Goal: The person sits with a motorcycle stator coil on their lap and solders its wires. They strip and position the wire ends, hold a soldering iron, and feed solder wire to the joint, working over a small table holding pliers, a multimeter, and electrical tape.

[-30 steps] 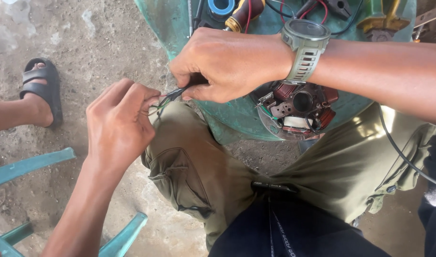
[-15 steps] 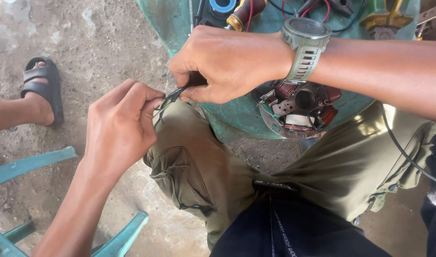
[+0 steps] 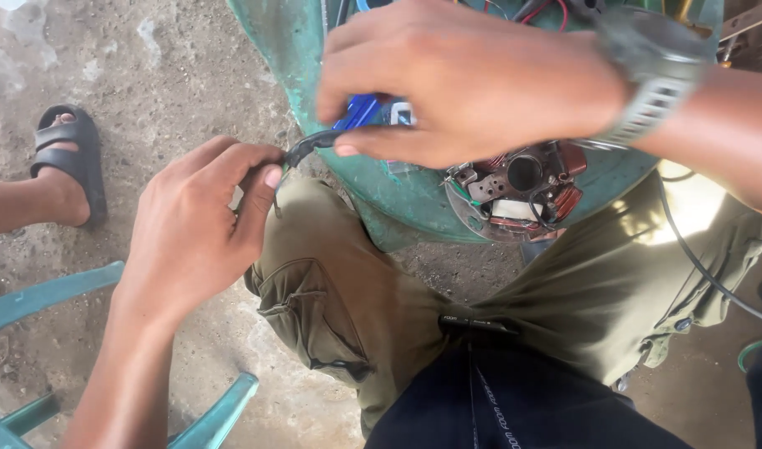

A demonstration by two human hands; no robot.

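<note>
I see the black cable (image 3: 310, 143) spanning between both hands above the knee. My left hand (image 3: 202, 229) pinches its lower end between thumb and forefinger; my right hand (image 3: 472, 79) closes on the upper end, beside the stator plate (image 3: 518, 191) on the green table (image 3: 298, 50)

Lighting: soft, even daylight; source direction undetermined. Bright overexposed patch on the olive trousers (image 3: 680, 208) at right. Shadows were faint and diffuse on the concrete floor (image 3: 148, 75). Right hand (image 3: 472, 83) and wristwatch (image 3: 655, 75) showed motion blur; left hand (image 3: 198, 224) was sharper. Frame corners looked slightly soft.
</note>
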